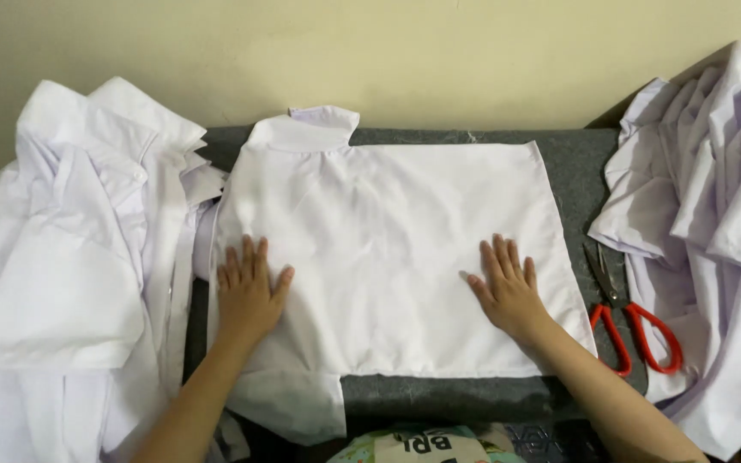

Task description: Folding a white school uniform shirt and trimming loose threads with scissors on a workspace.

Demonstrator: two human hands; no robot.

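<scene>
Palms of left hand (pixel 249 291) and right hand (pixel 506 290) flat on white shirt (pixel 388 231); fingers spread.

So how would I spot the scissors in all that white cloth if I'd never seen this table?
Start at the grey table along the wall, where a white shirt lies spread flat under both hands. Go just past the right hand to the strip of bare grey before the heap of white garments. The scissors lie there, blades shut and pointing toward the wall; their red loop handles are the only bright colour nearby.
</scene>
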